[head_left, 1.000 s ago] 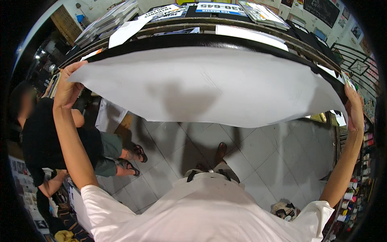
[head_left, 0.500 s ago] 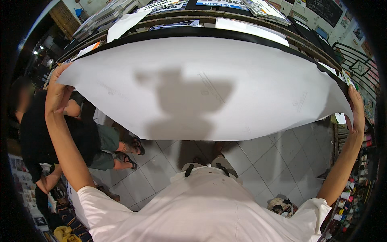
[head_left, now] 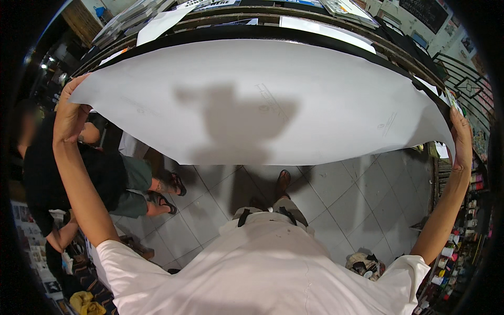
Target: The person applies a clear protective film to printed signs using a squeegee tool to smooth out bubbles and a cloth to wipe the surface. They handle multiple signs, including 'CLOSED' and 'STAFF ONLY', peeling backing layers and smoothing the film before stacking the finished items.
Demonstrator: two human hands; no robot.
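Note:
A wide sheet [head_left: 336,105], pale on the side toward me and dark along its far edge, stretches between my spread arms. Faint grey printed marks and a shadow lie across its pale side. My left hand [head_left: 72,113] grips the sheet's left end, fingers curled round the edge. At the opposite end my right hand [head_left: 462,134] is closed on the right edge, where the sheet curls over. Its near edge hangs in the air over the tiled floor [head_left: 336,205]. The fingertips of both hands are partly hidden.
Beyond the sheet, a slatted rack [head_left: 220,21] bears papers and stacked boards [head_left: 131,23]. To the left sits a person in a dark shirt [head_left: 79,168]. Shelves crowded with small bottles [head_left: 454,257] line the right side; a metal grille [head_left: 467,86] stands behind. A bundle [head_left: 365,265] lies on the floor.
The sheet has shifted slightly away from me and its near edge has risen, with both hands still gripping it. More floor and one of my feet now show beneath.

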